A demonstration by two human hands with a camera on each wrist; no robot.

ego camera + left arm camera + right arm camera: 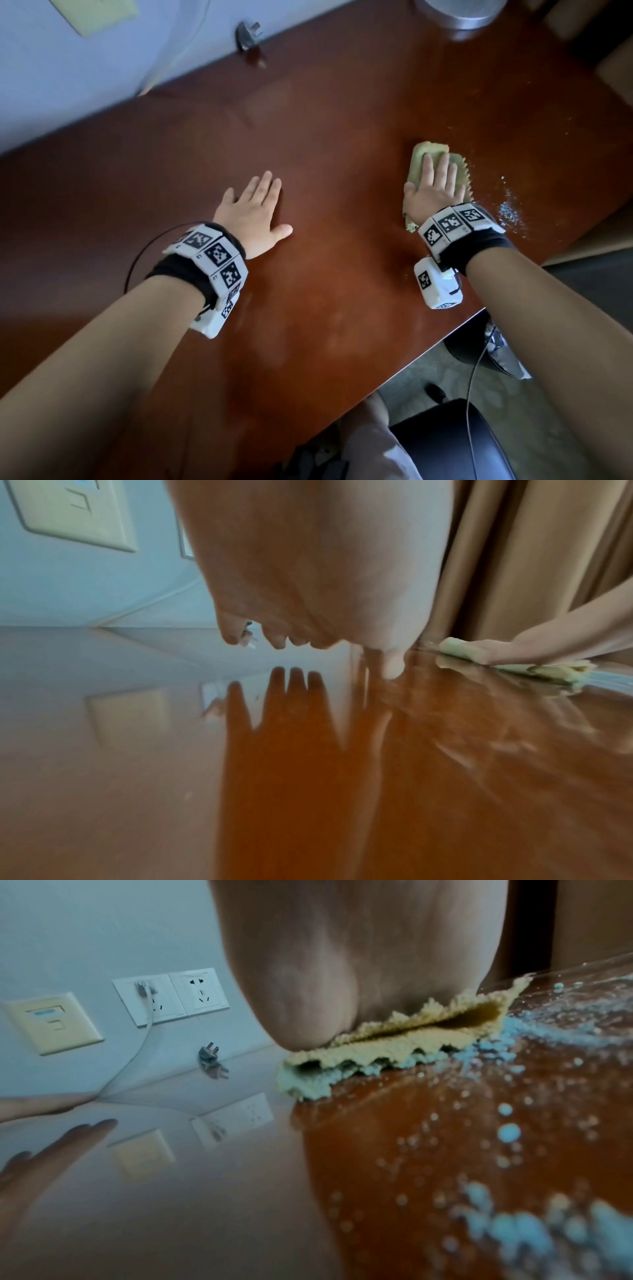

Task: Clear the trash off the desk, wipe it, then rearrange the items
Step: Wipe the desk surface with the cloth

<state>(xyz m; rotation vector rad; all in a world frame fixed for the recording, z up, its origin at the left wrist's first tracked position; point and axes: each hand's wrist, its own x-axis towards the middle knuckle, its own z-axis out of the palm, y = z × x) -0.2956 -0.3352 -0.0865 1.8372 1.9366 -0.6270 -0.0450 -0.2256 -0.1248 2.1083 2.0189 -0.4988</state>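
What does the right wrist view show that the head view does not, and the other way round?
Only the right wrist view shows the two white wall sockets, one with a cable plugged in. Only the head view shows the round metal base at the far edge. Both show the right hand pressing flat on the yellow-green cloth, the blue crumbs and the loose plug.

A yellow-green scallop-edged cloth [432, 163] lies on the glossy reddish-brown wooden desk [325, 137], pale blue crumbs [510, 212] at right; wristbands [215, 255] carry black-and-white square patterns.
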